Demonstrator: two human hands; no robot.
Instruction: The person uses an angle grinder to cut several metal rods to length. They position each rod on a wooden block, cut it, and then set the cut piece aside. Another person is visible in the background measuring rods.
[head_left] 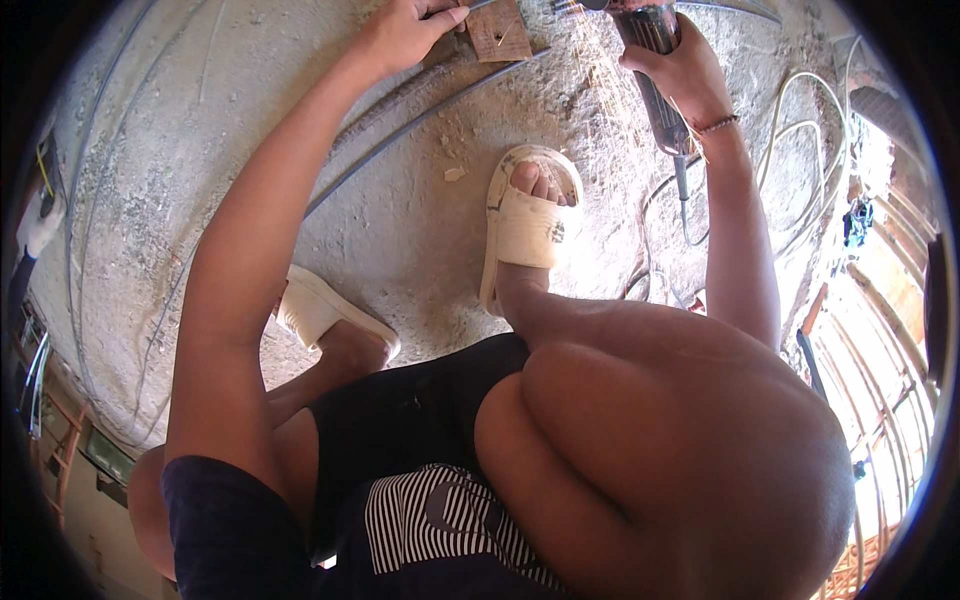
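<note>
My right hand (690, 75) grips the dark body of an angle grinder (665, 115) at the top right, its cord leaving the rear end. The grinder's head is at the upper edge, and its disc cannot be made out. Orange sparks (600, 70) stream down beside it toward me. My left hand (410, 35) is closed at the left edge of a small reddish-brown block (500, 32) with a hole in it. What its fingers pinch is mostly hidden. Under the block runs a rusty bar (395, 100), with a thin dark rod (425, 117) alongside.
My sandalled foot (530, 220) stands below the sparks, the other foot (340, 320) to the left. Pale cable loops (800, 130) lie at right, thin rods (95, 130) at left on the rough concrete floor (420, 230). A gloved hand (40, 225) shows at the far left.
</note>
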